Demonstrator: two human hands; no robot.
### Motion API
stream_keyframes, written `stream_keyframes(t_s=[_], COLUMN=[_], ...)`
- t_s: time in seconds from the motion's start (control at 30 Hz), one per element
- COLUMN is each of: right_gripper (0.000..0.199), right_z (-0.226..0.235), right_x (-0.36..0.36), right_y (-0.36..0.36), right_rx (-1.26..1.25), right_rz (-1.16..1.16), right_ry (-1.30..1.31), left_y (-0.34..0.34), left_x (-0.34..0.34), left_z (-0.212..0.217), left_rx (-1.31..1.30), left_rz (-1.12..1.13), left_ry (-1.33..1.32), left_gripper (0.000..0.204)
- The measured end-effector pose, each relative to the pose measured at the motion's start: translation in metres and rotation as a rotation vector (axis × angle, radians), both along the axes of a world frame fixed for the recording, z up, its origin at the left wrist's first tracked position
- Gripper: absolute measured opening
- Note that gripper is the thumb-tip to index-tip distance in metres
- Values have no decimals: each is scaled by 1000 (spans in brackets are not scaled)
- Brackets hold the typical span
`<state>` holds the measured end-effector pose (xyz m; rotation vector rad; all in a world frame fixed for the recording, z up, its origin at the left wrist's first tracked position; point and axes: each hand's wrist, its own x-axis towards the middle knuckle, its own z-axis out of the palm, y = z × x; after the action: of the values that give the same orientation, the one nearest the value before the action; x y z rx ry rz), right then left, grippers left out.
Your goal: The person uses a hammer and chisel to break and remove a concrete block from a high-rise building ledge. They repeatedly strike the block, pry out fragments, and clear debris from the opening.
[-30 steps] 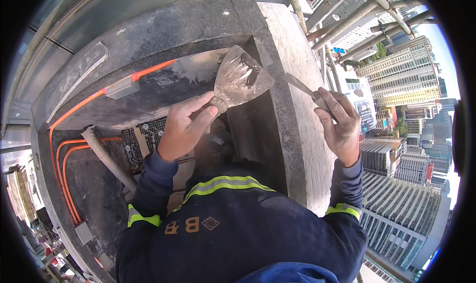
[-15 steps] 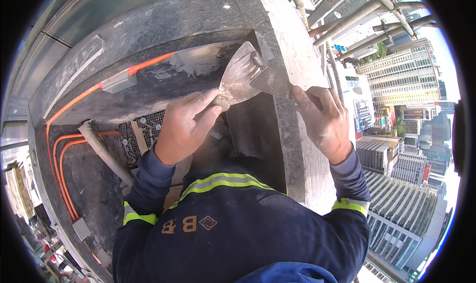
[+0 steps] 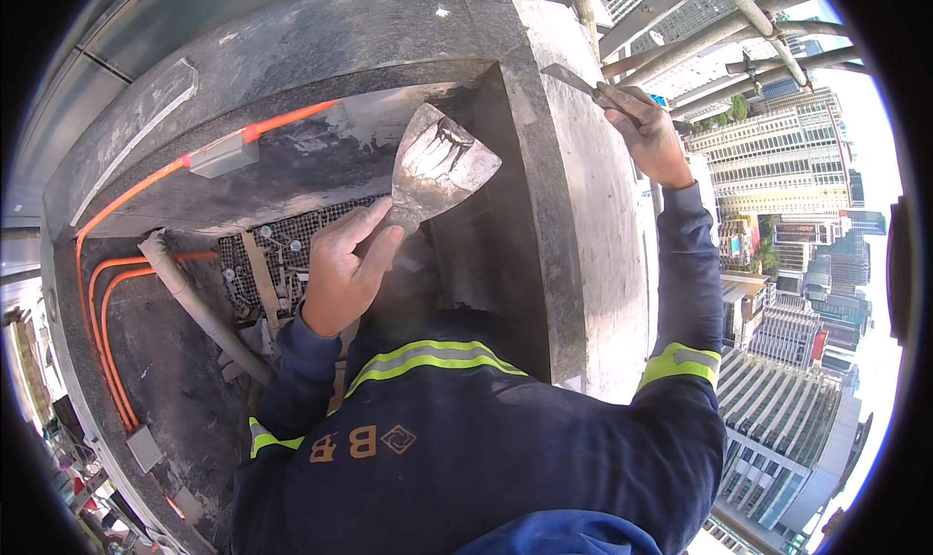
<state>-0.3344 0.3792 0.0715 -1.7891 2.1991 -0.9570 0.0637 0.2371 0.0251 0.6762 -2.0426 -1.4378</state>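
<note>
My left hand (image 3: 342, 271) is closed round the short handle of a wide putty knife (image 3: 418, 181), its blade tilted upward and smeared with a lump of grey filler (image 3: 452, 152). In my right hand (image 3: 653, 139) is a second putty knife (image 3: 573, 79), seen nearly edge-on. That blade points left, over or against the pale top face of the concrete edge (image 3: 554, 40); whether it touches I cannot tell. Most of both handles is hidden in my fingers.
A grey concrete frame (image 3: 530, 156) surrounds a recess in front of me. Orange conduit (image 3: 136, 205) with a grey box (image 3: 224, 158) runs along its left side, beside a pale pipe (image 3: 199, 297). Scaffold poles (image 3: 719, 35) stand at upper right, with tall buildings (image 3: 777, 156) far below.
My right hand has moved up and right, taking its putty knife off the left blade to the concrete edge. The left knife has shifted slightly left and lower.
</note>
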Motion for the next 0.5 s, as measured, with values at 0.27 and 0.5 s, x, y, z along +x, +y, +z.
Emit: stream_keyframes(t_s=[0.27, 0.5], right_gripper=[37, 37], right_z=[-38, -49], right_x=[-33, -48], right_y=[-55, -67], right_rx=[18, 64], right_rz=[-10, 39], right_ry=[96, 75], left_y=[0, -5], left_x=[32, 35], left_z=[-21, -22], left_rx=[110, 167], left_rz=[157, 173], left_ry=[-69, -86], left_gripper=[37, 37])
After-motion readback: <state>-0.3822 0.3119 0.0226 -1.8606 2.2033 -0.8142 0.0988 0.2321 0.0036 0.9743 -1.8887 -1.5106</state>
